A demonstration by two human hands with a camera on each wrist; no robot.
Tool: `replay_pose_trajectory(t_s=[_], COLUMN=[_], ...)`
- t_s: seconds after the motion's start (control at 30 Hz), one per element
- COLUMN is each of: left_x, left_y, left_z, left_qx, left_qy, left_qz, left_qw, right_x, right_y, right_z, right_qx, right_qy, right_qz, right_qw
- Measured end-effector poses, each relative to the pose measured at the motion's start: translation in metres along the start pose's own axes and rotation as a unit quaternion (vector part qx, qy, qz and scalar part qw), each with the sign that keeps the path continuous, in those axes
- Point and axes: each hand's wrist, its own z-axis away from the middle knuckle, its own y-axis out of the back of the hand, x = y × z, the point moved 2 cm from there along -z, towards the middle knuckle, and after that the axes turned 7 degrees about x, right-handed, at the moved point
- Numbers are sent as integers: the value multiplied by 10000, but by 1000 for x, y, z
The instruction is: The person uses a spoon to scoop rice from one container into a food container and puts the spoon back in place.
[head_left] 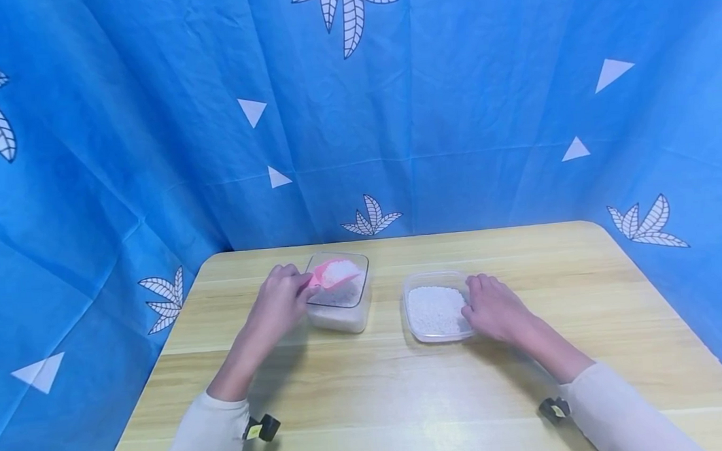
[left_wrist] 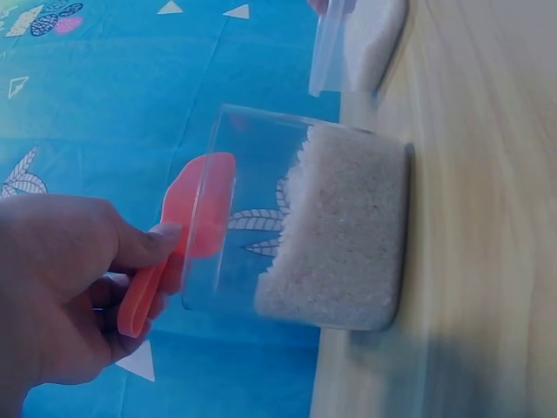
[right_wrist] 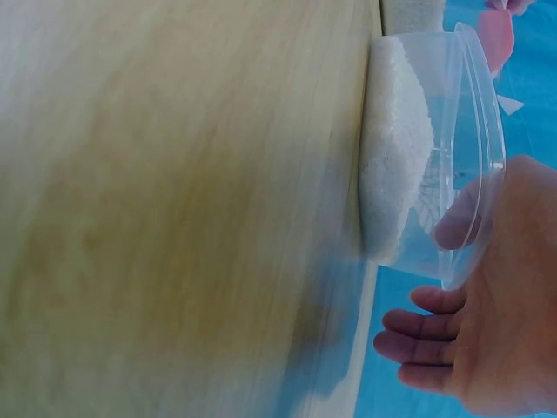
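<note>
Left hand (head_left: 282,299): thumb and fingers clamped on the handle of a scoop.
Scoop (left_wrist: 184,198): pink, one; at the opening of the tall box, a heap of white grains (head_left: 339,271) in its bowl.
Tall box (head_left: 341,319): clear, upright, left of the tub, near the far edge of the desk; partly filled with white grains.
Tub (head_left: 439,339): clear, low, upright, right of the tall box and apart from it; a bed of white grains inside.
Right hand (head_left: 497,308): clamped on the tub's right rim, thumb inside, other fingers outside.
Desk (head_left: 370,395): pale wood grain, beneath both containers.
Curtain (head_left: 465,104): blue, white leaves and triangles, beyond the desk.
</note>
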Motion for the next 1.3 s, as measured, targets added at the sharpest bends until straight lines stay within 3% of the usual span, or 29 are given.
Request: replay_pose_trajectory(t_s=[0.7,1.3], left_x=[26,65], left_y=[11,-2], left_z=[-11,-24], left_qx=[-97,-238], left_qy=[98,-330], left_qz=[137,277], left_qw=[9998,9988], right_x=[0,-1], right_y=[1,3], right_z=[1,2], right_qx=[-4,-25], right_qy=[-29,-64], right_qz=[-48,-40], right_qw=[10000,10000])
